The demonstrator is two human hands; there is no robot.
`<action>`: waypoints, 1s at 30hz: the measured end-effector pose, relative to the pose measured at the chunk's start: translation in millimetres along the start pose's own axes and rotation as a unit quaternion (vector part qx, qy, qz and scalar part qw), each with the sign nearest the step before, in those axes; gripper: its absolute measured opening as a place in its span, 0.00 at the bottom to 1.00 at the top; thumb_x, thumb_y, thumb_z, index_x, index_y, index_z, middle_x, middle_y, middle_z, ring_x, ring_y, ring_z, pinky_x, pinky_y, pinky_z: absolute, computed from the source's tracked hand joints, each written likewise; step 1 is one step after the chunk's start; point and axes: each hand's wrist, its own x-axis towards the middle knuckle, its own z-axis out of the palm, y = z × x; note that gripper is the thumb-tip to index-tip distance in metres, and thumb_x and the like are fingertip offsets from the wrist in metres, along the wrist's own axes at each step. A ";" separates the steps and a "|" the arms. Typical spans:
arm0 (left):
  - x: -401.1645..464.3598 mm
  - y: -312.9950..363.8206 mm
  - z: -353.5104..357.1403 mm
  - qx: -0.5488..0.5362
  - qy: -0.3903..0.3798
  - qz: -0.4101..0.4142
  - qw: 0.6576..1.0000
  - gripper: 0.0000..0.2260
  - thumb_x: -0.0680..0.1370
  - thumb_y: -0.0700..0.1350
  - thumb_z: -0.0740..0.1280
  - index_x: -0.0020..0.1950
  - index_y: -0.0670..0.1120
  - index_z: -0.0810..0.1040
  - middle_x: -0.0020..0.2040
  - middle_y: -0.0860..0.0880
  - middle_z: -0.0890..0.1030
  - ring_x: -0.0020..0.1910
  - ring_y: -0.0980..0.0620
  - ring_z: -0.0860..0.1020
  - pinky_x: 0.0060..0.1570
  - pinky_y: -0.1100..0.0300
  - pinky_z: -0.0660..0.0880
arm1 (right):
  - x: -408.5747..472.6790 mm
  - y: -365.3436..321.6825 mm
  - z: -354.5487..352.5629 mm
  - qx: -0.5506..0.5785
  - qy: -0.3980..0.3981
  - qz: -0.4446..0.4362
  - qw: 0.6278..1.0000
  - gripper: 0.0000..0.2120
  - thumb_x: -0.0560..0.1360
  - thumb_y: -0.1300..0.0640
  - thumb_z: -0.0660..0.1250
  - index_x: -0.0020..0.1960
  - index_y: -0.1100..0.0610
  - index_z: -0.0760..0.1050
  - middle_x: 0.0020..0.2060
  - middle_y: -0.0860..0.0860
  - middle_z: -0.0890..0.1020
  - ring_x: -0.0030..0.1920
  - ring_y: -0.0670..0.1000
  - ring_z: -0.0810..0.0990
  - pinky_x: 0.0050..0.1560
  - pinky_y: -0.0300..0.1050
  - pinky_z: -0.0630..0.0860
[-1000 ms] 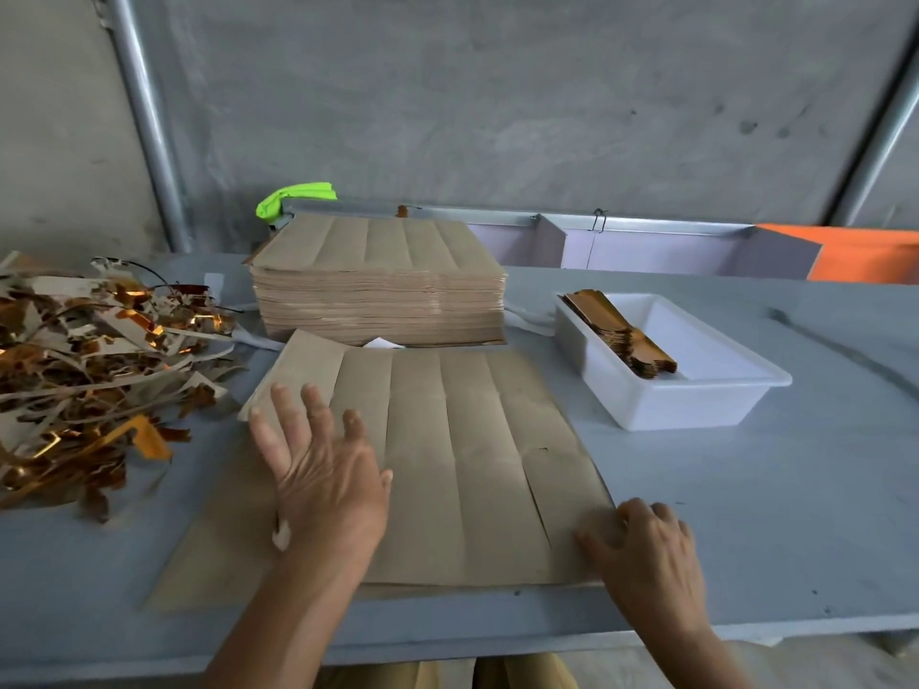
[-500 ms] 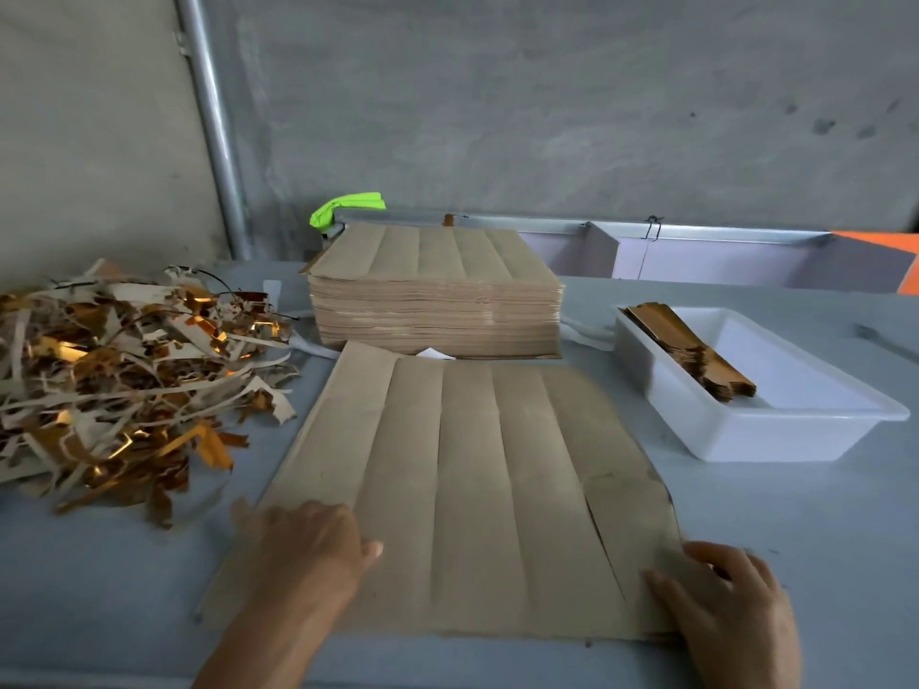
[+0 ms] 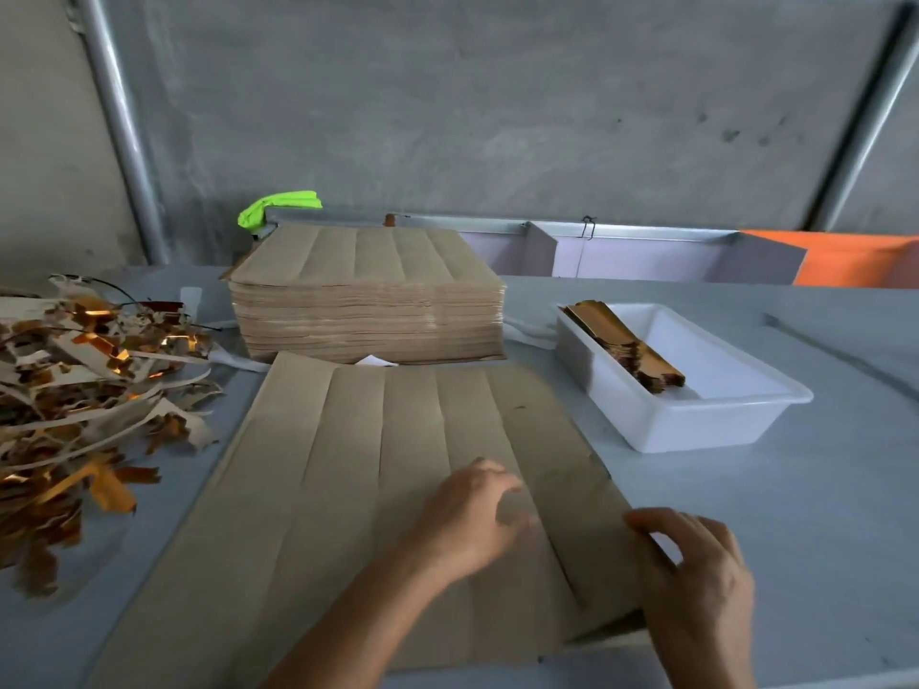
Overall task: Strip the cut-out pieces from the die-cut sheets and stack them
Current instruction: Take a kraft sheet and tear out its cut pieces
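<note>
Task judged early-to-mid. One die-cut sheet (image 3: 358,489), plain brown side up, is laid flat on the grey bench (image 3: 820,514) directly in front of the person. Long slits are seen running its length, approx. five strips. The rightmost strip (image 3: 587,529) appears partly freed: its near end is lifted a little off the sheet.

Left hand (image 3: 477,514) is set on the sheet beside that strip, fingers curled down and pressing the paper; nothing is seen held in it, though the fingertips are hidden, so a pinch can't be ruled out. Right hand (image 3: 696,584) is at the sheet's right edge, thumb and fingers curled round the strip's outer edge, i.e. the grip is closed on the strip.

Done so far, by the look of it: a small stack of stripped pieces (image 3: 626,345), gold-faced, is leaned in the white tray (image 3: 696,430) to the right; a big heap of waste trimmings (image 3: 84,390) is piled at left. Left to do: this sheet, plus a thick stack of uncut-looking sheets (image 3: 368,300) just behind it, so most of the job is prob. still ahead.

Bench surface is smooth, pale grey, w/ a dark scuff at right. Behind it a bare concrete wall (image 3: 497,116) is seen, w/ metal pipes (image 3: 124,131) running up it, a low metal rail, something orange (image 3: 855,261) at far right and a neon-green item (image 3: 278,211) behind the stack.
</note>
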 end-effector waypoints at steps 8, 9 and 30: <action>-2.6 -22.2 25.7 -0.261 0.108 -0.043 0.958 0.07 0.75 0.40 0.70 0.51 0.42 0.84 0.53 0.50 0.82 0.52 0.60 0.78 0.52 0.75 0.69 | 2.0 -4.3 5.4 0.139 -0.041 0.133 0.981 0.13 0.70 0.65 0.71 0.36 0.48 0.79 0.37 0.49 0.83 0.38 0.46 0.79 0.36 0.22 0.67; -2.3 -21.3 25.8 -0.265 0.110 -0.038 0.957 0.07 0.75 0.41 0.70 0.51 0.42 0.84 0.51 0.51 0.82 0.51 0.60 0.78 0.51 0.75 0.69 | 2.1 -6.4 6.8 0.146 -0.038 0.136 0.979 0.13 0.70 0.66 0.71 0.36 0.48 0.79 0.36 0.49 0.83 0.38 0.47 0.79 0.35 0.22 0.68; -6.2 -16.8 25.4 -0.356 0.129 -0.025 0.925 0.02 0.72 0.49 0.74 0.38 0.54 0.84 0.40 0.57 0.84 0.42 0.67 0.79 0.44 0.74 0.71 | -8.1 -15.8 0.5 0.222 -0.101 0.003 0.970 0.19 0.67 0.72 0.71 0.45 0.48 0.79 0.46 0.46 0.83 0.41 0.41 0.82 0.41 0.29 0.74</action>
